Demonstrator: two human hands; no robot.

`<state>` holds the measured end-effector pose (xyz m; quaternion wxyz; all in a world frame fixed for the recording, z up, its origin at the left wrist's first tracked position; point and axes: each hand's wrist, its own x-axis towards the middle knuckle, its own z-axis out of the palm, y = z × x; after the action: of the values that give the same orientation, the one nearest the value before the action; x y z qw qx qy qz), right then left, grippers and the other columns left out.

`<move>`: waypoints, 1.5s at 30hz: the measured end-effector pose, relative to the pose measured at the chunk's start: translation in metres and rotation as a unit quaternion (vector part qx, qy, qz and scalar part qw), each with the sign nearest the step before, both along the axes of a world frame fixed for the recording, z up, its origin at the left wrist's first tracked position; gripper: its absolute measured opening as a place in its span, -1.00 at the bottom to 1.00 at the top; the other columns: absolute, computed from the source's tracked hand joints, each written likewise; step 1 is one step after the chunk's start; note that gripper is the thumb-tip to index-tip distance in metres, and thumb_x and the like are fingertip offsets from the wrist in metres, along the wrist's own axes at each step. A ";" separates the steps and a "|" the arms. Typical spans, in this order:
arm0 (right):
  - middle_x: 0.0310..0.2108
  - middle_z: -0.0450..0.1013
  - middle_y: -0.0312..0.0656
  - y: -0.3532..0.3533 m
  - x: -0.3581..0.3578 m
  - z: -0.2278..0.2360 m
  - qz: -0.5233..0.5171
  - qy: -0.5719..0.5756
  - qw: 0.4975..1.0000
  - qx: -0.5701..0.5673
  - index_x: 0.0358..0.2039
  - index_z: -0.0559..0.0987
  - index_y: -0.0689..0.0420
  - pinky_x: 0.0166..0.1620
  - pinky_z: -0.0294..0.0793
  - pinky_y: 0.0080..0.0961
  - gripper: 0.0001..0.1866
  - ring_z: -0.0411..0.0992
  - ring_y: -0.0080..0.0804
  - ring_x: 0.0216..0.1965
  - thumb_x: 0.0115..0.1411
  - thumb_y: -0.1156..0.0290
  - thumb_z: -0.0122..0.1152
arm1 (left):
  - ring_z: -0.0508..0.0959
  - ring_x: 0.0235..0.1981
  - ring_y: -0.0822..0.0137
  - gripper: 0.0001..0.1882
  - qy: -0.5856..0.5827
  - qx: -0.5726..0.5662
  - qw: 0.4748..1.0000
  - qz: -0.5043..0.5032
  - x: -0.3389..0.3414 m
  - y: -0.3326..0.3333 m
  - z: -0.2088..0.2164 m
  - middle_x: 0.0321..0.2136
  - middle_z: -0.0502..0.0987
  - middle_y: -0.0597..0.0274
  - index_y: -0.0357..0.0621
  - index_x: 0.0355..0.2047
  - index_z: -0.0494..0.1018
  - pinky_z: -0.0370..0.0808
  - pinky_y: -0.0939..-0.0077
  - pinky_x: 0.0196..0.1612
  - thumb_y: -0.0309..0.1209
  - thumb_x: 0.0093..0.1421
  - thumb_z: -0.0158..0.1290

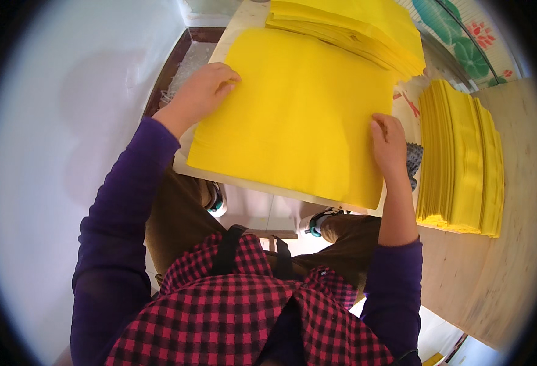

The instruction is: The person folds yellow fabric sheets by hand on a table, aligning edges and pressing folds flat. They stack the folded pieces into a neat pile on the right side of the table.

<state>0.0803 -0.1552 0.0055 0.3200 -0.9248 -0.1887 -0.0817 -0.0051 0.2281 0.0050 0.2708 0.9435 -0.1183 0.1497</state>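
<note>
A large yellow sheet point(299, 116), which looks like soft cloth or felt, lies spread over the small table in front of me. On its upper left edge, my left hand point(212, 84) has its fingers curled in and pinches the border. My right hand point(389, 141) grips the opposite edge, thumb and fingers pressed together at the rim. The sheet looks almost flat, with faint ripples toward its lower right. Just beyond it rests a thick pile of yellow sheets point(354, 30), whose near edges fan out slightly.
To the right, a stack of folded yellow pieces point(457, 158) sits on a wooden board point(463, 268). A dark grey patterned item point(413, 160) is partly hidden behind my right wrist. The white wall point(67, 152) rises close on my left. A flowered panel point(469, 36) stands at the far right.
</note>
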 end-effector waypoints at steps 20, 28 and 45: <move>-0.12 0.41 0.02 -0.026 -0.044 0.004 0.026 0.019 0.999 -0.022 -0.14 0.49 0.28 0.06 0.30 -0.29 -0.74 0.35 -0.04 -0.04 0.22 0.40 0.09 | 0.43 -0.08 0.07 -0.87 -0.010 -0.051 0.999 -0.003 -0.049 0.008 -0.012 -0.22 0.48 0.07 -0.26 -0.27 0.44 0.34 0.32 0.03 -0.45 0.22 0.02; -0.08 0.41 -0.03 -0.009 -0.036 0.003 0.011 -0.034 0.998 -0.059 -0.07 0.48 0.22 0.11 0.29 -0.32 -0.69 0.35 -0.07 0.01 0.16 0.48 0.13 | 0.42 -0.03 0.13 -0.85 0.004 -0.053 0.999 0.012 -0.046 0.010 -0.017 -0.15 0.45 0.10 -0.22 -0.23 0.45 0.30 0.36 0.09 -0.49 0.19 0.04; -0.14 0.47 -0.08 -0.037 -0.075 -0.005 0.058 -0.043 0.997 0.006 -0.25 0.58 0.21 0.02 0.39 -0.41 -0.73 0.42 -0.16 -0.06 -0.03 0.65 0.28 | 0.42 0.01 0.18 -0.66 0.020 -0.163 0.986 0.019 -0.083 0.016 -0.024 -0.11 0.50 0.19 -0.13 -0.20 0.52 0.31 0.37 0.11 -0.59 -0.05 0.21</move>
<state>0.0054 -0.1924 0.0007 0.3216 -0.9059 -0.2553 -0.1035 -0.0881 0.2445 -0.0194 0.4204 0.8916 -0.0694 0.1536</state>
